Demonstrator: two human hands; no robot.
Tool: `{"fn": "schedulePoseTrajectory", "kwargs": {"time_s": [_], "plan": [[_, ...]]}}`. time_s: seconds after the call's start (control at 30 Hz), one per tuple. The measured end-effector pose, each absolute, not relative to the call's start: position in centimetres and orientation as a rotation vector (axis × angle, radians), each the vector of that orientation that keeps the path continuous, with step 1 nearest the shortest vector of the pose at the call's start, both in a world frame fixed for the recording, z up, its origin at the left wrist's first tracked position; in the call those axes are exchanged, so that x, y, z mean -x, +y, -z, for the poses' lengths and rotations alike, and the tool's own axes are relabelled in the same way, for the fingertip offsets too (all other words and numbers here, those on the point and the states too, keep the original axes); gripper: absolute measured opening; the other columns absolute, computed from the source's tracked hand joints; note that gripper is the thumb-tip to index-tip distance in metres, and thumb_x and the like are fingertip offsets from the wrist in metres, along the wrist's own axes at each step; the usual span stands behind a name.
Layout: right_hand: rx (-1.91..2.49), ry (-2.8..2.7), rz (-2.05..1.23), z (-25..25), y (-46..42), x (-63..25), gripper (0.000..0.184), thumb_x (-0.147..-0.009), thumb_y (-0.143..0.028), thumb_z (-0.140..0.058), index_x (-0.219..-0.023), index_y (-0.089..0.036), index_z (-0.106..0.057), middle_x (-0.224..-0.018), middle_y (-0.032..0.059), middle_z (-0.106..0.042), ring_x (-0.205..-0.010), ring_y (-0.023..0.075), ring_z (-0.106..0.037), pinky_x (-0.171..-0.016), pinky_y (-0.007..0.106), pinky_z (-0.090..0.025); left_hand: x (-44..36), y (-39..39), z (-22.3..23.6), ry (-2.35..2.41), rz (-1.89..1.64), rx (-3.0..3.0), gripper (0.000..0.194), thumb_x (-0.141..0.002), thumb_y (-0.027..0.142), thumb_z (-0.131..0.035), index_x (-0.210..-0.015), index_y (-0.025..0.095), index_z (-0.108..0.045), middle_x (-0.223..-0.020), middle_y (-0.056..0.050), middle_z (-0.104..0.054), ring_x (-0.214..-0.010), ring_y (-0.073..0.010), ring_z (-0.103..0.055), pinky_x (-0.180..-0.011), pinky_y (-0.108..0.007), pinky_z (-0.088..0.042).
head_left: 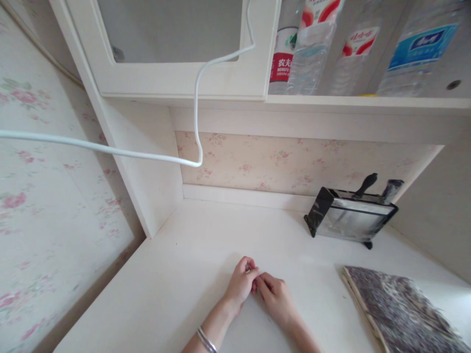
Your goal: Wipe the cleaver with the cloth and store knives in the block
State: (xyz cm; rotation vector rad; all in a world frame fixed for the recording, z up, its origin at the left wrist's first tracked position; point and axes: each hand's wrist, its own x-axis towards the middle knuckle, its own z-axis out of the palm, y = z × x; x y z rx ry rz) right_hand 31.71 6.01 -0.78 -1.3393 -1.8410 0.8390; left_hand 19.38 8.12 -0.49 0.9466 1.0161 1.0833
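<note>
Over the white desk (158, 289), my left hand (241, 282) and my right hand (274, 294) meet at the fingertips. My left fingers are curled, with the thumb pressed toward the forefinger. The right hand is closed too, its thumb and forefinger pinched together against the left fingertips. Whatever may be between them is hidden or too small to make out. A silver bangle (206, 339) circles my left wrist.
A knife holder (353, 223) with black handles stands at the back right. Nearer lies a grey-brown patterned cloth item (401, 309). Plastic bottles (309, 54) line the shelf (368, 103) above. A white cable (147, 156) hangs across the upper left.
</note>
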Motion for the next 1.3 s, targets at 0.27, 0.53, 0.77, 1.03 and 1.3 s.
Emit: {"fn": "schedulePoseTrajectory", "kwargs": {"time_s": [0.27, 0.53, 0.77, 1.03, 1.3], "plan": [[1.342, -1.816, -0.870, 1.06, 5.98, -31.74, 0.038, -0.093, -0.037, -0.041, -0.067, -0.019, -0.060, -0.064, 0.0003, -0.063, -0.060, 0.0144, -0.056, -0.060, 0.024, -0.037, -19.35, 8.13, 0.66, 1.013, -1.083, -0.961, 0.011, -0.074, 0.022, -0.053, -0.077, 0.021, -0.043, -0.059, 0.008, -0.043, -0.041, -0.0054, -0.038, -0.039, -0.020, -0.027], [1.333, -1.814, -0.864, 1.16, 6.00, -31.65, 0.037, -0.093, -0.036, -0.041, -0.066, -0.019, -0.059, -0.063, -0.0004, -0.063, -0.058, 0.0136, -0.055, -0.059, 0.023, -0.036, -19.35, 8.14, 0.32, 1.021, -1.078, -0.981, 0.011, -0.072, 0.021, -0.053, -0.073, 0.021, -0.042, -0.059, 0.008, -0.041, -0.041, -0.0055, -0.037, -0.039, -0.021, -0.026], [1.359, -1.832, -0.852, 1.00, 5.87, -31.62, 0.036, -0.093, -0.035, -0.041, -0.067, -0.019, -0.060, -0.064, -0.0001, -0.063, -0.060, 0.0138, -0.056, -0.059, 0.023, -0.036, -19.36, 8.11, 0.36, 1.034, -1.078, -0.993, 0.005, -0.070, 0.019, -0.051, -0.073, 0.020, -0.047, -0.057, 0.008, -0.043, -0.041, -0.0065, -0.039, -0.039, -0.021, -0.027], [1.382, -1.857, -0.824, 1.24, 6.09, -31.74, 0.037, -0.093, -0.036, -0.039, -0.068, -0.018, -0.060, -0.064, 0.0004, -0.062, -0.060, 0.0137, -0.055, -0.059, 0.024, -0.035, -19.22, 8.07, 0.25, 1.079, -1.043, -1.046, 0.009, -0.065, 0.019, -0.047, -0.069, 0.018, -0.055, -0.051, 0.006, -0.043, -0.043, -0.0080, -0.040, -0.042, -0.021, -0.029], [1.383, -1.846, -0.826, 1.29, 5.93, -31.80, 0.037, -0.093, -0.037, -0.039, -0.068, -0.018, -0.059, -0.064, 0.0007, -0.062, -0.061, 0.0138, -0.056, -0.059, 0.024, -0.035, -19.27, 8.24, 0.90, 1.079, -1.029, -1.044, 0.014, -0.067, 0.020, -0.046, -0.069, 0.017, -0.060, -0.049, 0.006, -0.045, -0.043, -0.0086, -0.041, -0.043, -0.022, -0.029]]}}
